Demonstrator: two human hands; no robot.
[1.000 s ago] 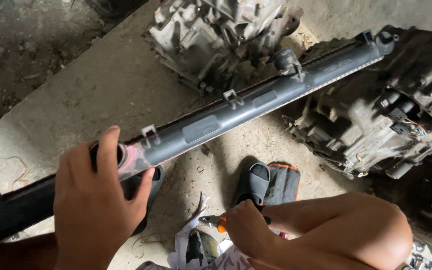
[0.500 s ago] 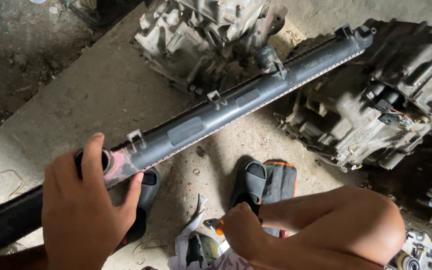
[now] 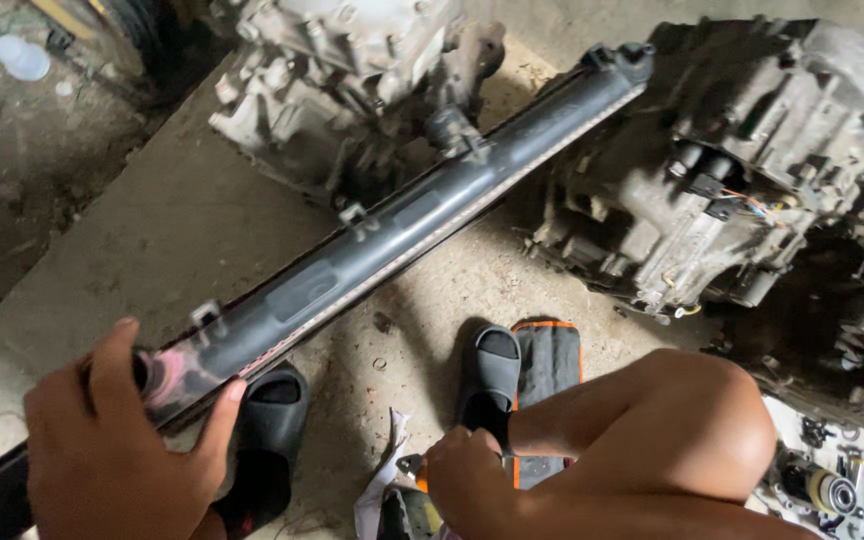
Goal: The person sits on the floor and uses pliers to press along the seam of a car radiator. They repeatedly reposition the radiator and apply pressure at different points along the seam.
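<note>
A long black radiator [image 3: 382, 240] stands on edge, running from the lower left up to the upper right. My left hand [image 3: 117, 440] grips its top tank near a pink-stained outlet [image 3: 167, 370]. My right hand [image 3: 467, 480] is low in the view, closed on a small tool with an orange handle [image 3: 417, 480], next to a torn white rag [image 3: 377, 490]. My knee [image 3: 692, 420] is bent above it.
Two grey gearbox housings lie on the concrete floor, one at the top [image 3: 342, 80], one at the right [image 3: 722, 170]. Black slippers [image 3: 487, 375] and a dark tool pouch with orange trim [image 3: 552, 365] sit below the radiator. Small metal parts [image 3: 822, 490] lie at the lower right.
The view has shifted, so the radiator and gearboxes sit further left and up in the frame. My left hand keeps its grip on the tank; my right hand stays by the orange-handled tool.
</note>
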